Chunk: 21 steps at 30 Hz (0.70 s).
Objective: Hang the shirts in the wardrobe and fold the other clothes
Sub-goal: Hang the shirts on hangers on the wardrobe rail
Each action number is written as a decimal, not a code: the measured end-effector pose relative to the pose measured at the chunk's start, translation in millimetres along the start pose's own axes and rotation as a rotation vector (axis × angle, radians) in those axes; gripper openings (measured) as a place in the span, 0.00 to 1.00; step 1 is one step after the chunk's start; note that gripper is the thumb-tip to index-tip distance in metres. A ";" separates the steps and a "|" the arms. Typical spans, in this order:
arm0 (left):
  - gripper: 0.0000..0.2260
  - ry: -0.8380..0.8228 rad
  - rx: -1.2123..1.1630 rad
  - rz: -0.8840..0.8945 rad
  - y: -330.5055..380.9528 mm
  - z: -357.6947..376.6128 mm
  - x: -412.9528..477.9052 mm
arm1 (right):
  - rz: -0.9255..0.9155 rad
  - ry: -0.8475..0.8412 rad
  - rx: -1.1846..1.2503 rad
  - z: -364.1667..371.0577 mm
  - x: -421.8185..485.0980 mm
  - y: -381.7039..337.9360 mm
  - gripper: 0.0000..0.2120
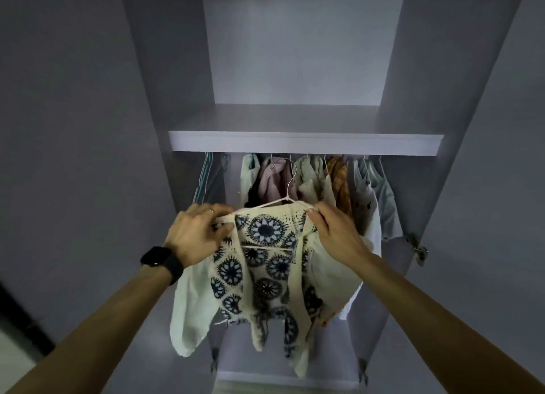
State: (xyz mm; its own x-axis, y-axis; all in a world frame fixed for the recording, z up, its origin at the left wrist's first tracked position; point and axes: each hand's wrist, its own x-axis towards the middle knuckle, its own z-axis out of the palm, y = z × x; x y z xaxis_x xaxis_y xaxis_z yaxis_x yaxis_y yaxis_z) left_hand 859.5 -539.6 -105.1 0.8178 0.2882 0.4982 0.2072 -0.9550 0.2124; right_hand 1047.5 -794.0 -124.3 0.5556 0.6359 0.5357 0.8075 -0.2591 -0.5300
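A cream shirt (265, 264) with dark blue round patterns hangs on a white wire hanger (287, 193) in front of the open wardrobe. My left hand (196, 234), with a black watch on its wrist, pinches the shirt's left shoulder over the hanger end. My right hand (333, 231) grips the right shoulder. The hanger's hook points up, just below the shelf (306, 143) and in front of the hung clothes; the rail itself is hidden behind the shelf edge.
Several garments (330, 181) hang side by side under the shelf: pink, beige, orange plaid, pale grey. A striped one (206, 175) hangs at the far left. The wardrobe doors (460, 157) stand open on both sides, hinges (418, 249) showing at the right.
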 end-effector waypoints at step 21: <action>0.08 0.038 -0.391 0.005 75.4 12.2 35.7 | 0.171 -0.090 -0.019 7.9 -50.1 41.7 0.20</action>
State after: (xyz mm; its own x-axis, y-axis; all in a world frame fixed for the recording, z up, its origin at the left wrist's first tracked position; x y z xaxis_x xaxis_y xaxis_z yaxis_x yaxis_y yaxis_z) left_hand 910.8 -602.2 -81.6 0.7963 0.2934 0.5290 -0.0224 -0.8596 0.5105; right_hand 1051.7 -831.0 -178.4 0.6658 0.6434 0.3778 0.7068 -0.3818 -0.5955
